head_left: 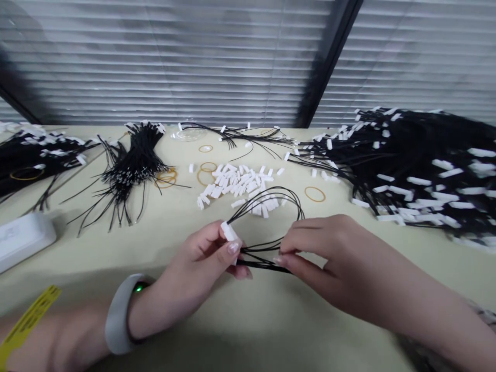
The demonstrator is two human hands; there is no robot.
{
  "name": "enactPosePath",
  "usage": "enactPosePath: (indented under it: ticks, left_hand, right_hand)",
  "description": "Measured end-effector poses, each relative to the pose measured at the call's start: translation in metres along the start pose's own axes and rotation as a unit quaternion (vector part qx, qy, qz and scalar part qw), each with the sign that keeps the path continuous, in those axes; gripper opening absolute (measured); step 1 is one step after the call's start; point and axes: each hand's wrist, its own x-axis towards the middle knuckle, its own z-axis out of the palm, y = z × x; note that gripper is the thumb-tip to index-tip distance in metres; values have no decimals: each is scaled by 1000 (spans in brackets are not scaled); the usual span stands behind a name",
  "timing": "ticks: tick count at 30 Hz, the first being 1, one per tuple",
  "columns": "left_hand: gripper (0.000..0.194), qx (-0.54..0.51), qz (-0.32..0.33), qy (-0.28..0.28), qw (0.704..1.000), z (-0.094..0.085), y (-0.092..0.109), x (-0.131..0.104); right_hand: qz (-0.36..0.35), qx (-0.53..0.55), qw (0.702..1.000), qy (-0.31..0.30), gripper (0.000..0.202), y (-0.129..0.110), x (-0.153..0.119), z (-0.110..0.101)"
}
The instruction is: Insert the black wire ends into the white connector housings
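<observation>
My left hand (207,258) pinches a white connector (229,232) between thumb and fingers at the centre. Several thin black wires (267,192) leave the connector and curve in a loop toward the right. The fingers of my right hand (318,248) are closed on the black wires, a short way right of the connector. More straight wires run between the two hands just above the table. Where the wire ends lie behind my right hand is hidden. Just beyond the loop lies a pile of small white connectors (240,181).
Black wire bundles with white connectors lie at the right (418,160) and far left (23,155). A tied black bundle (135,155) and rubber bands (166,178) are left of the pile. A white device (25,237) sits at the left edge. Blinds (194,62) stand behind.
</observation>
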Motion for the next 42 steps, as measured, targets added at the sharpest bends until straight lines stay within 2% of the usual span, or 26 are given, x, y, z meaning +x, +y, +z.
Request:
enactPosePath:
  ticks: [5, 12, 17, 23, 27, 29, 30, 32, 34, 37, 39, 40, 41, 42]
  left_hand:
    - [19, -16, 13, 6, 1000, -1, 0, 0]
    - [20, -27, 26, 6, 999, -1, 0, 0]
    - [15, -68, 17, 15, 997, -1, -1, 1]
    - [11, -188, -21, 42, 981, 0, -1, 4]
    - [9, -213, -29, 40, 976, 0, 2, 6]
    - [8, -225, -32, 42, 973, 0, 3, 7]
    - [8, -231, -33, 45, 971, 0, 4, 7]
    - [9, -242, -35, 53, 968, 0, 4, 7]
    - [10, -251, -38, 61, 965, 1, 5, 8]
    - [10, -257, -40, 61, 964, 1, 4, 8]
    - [10, -249, -40, 51, 966, 2, 3, 8]
    - [10, -240, -38, 44, 969, 2, 2, 8]
    - [11, -228, -36, 37, 972, 2, 2, 8]
    - [12, -213, -37, 29, 976, 2, 1, 8]
  right_hand:
    - [-23, 36, 999, -18, 17, -1, 1, 3]
    - [-16, 65, 997, 30, 20, -6, 4, 6]
    - [5, -22, 998, 64, 22, -5, 4, 6]
    - [1, -140, 982, 124, 18, 8, 5, 1]
    - [57, -199, 971, 119, 21, 21, 3, -4]
    - [97, -218, 960, 146, 18, 25, 2, -6]
    - [110, -212, 954, 180, 15, 26, 2, -8]
    - [114, -149, 943, 274, 10, 24, 2, -11]
    - [102, -19, 923, 372, 16, 17, 2, -15]
    - [93, 214, 845, 482, 22, 7, 0, -20]
    - [72, 313, 795, 514, 22, 2, -2, -21]
    - [61, 335, 785, 518, 23, 1, -3, -21]
    - [54, 338, 789, 510, 26, -1, -3, -20]
    - [54, 322, 808, 491, 29, -2, -4, -18]
